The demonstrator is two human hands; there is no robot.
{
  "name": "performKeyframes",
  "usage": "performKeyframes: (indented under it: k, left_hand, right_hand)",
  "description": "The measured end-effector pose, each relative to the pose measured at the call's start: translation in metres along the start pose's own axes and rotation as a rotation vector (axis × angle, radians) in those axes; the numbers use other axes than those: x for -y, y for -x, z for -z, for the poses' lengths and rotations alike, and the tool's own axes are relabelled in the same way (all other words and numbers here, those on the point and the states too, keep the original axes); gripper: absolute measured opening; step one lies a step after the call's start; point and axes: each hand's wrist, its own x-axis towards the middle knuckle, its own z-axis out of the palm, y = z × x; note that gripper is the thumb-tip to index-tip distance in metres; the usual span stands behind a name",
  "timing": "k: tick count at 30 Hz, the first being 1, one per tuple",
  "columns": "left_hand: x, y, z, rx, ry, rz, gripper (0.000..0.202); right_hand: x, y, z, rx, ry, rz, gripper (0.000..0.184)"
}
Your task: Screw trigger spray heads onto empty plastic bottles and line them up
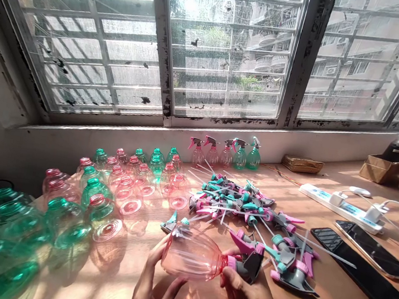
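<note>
A clear pink spray bottle [192,255] lies sideways between my hands above the table's front edge. My left hand [157,279] cups its base, with the thumb below and the fingers behind. At the neck, my right hand [243,287] grips the pink collar of a grey and pink trigger sprayer [247,255], whose collar sits at the bottle's mouth. Whether the collar is threaded on, I cannot tell. Just behind the bottle lies a teal and grey trigger sprayer [175,223]. More loose sprayers [292,256] rest to the right of my right hand.
Open green bottles [66,222] and pink bottles [130,194] stand at left. A heap of sprayers [233,199] with tubes covers the middle. Several assembled spray bottles [226,153] line the wall. At right are two phones [374,248], a power strip [342,207] and a cardboard box [377,168].
</note>
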Motion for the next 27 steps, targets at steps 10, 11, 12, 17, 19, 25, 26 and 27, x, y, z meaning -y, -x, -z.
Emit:
performKeyframes:
  k: [10,11,12,17,19,25,26,27]
  left_hand:
    - [-0.003,-0.001,0.002,0.0,0.045,-0.019,0.059]
    - [-0.004,-0.001,0.003,0.006,0.046,-0.009,0.06]
    - [-0.005,-0.002,0.003,0.015,0.046,0.002,0.06]
    - [-0.002,-0.002,0.004,0.054,0.047,0.025,0.062]
    - [-0.001,-0.002,0.003,0.036,0.043,0.011,0.06]
    - [-0.007,-0.002,0.002,0.021,0.031,-0.025,0.068]
    - [-0.008,-0.001,0.002,0.029,0.039,-0.019,0.067]
    - [-0.009,-0.001,0.002,0.034,0.048,-0.011,0.065]
  right_hand:
    - [0.003,0.004,0.002,0.032,0.038,-0.012,0.05]
    - [0.003,0.004,0.002,0.034,0.044,-0.014,0.051]
    - [0.003,0.004,0.002,0.034,0.045,-0.018,0.05]
    - [0.001,0.002,0.003,0.023,0.005,-0.032,0.05]
    - [0.0,0.002,0.002,0.027,0.01,-0.03,0.049]
    - [0.001,0.004,0.003,0.018,0.029,-0.042,0.05]
    - [0.001,0.004,0.003,0.022,0.039,-0.043,0.049]
    - [0.001,0.004,0.003,0.029,0.046,-0.042,0.049]
